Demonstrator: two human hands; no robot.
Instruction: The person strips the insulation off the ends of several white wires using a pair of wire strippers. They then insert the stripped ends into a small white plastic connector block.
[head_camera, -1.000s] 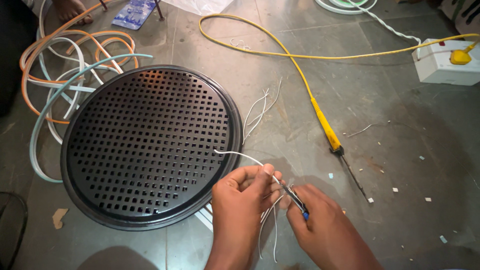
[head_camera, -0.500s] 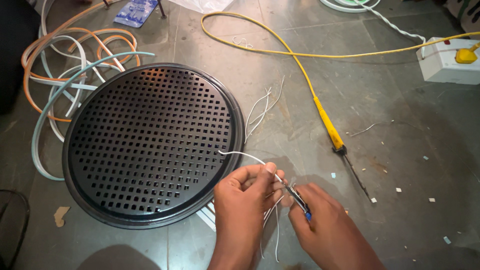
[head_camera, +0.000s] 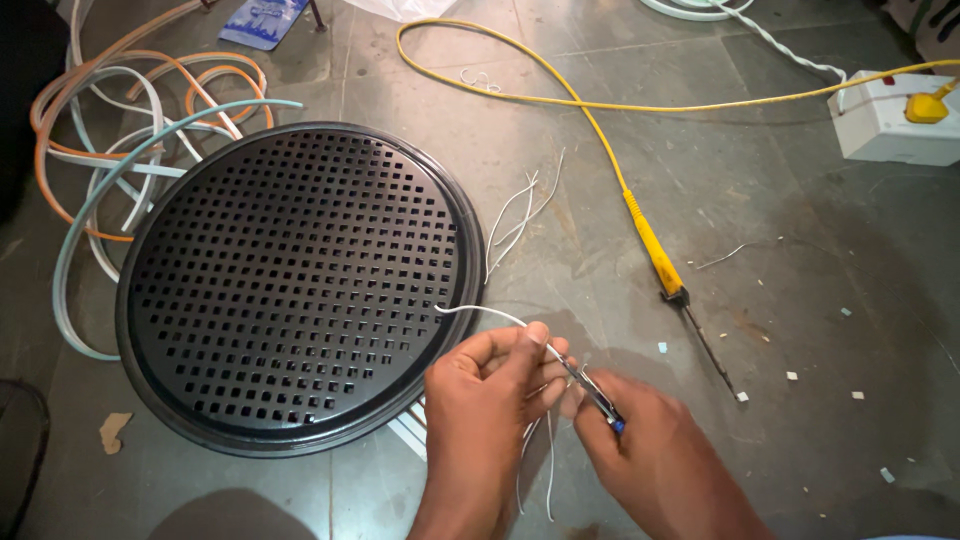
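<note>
On the grey stone floor, near its lower edge, the left hand (head_camera: 490, 400) pinches a thin white wire (head_camera: 480, 312) between thumb and forefinger, its fingers curled narrowly around the strand. The wire arcs from the rim of the round black perforated grille (head_camera: 295, 285) to the fingertips, and further white strands hang down below the hand. Just beside it, the right hand (head_camera: 660, 460) grips a small metal tool with a blue tip (head_camera: 597, 395), fingers closed on the handle; the tool's working end meets the wire at the left fingertips. Whether it is a blade or a stripper cannot be told.

The grille lies flat toward the left side of the floor, over loops of orange, white and pale green cable (head_camera: 110, 160). Loose white wire ends (head_camera: 520, 215) lie just right of its rim. A yellow-handled soldering iron (head_camera: 660, 265) rests well apart to the right, its yellow cord (head_camera: 560, 95) running toward a white socket box (head_camera: 890, 120) with a yellow plug at the upper right corner. Small white insulation scraps (head_camera: 790, 377) dot the floor.

Judged hazards: the tool works close to the left fingertips, so a slip could nick them; excess pressure could sever the thin conductor; the iron's bare tip, if hot, lies within reach of the right forearm.
</note>
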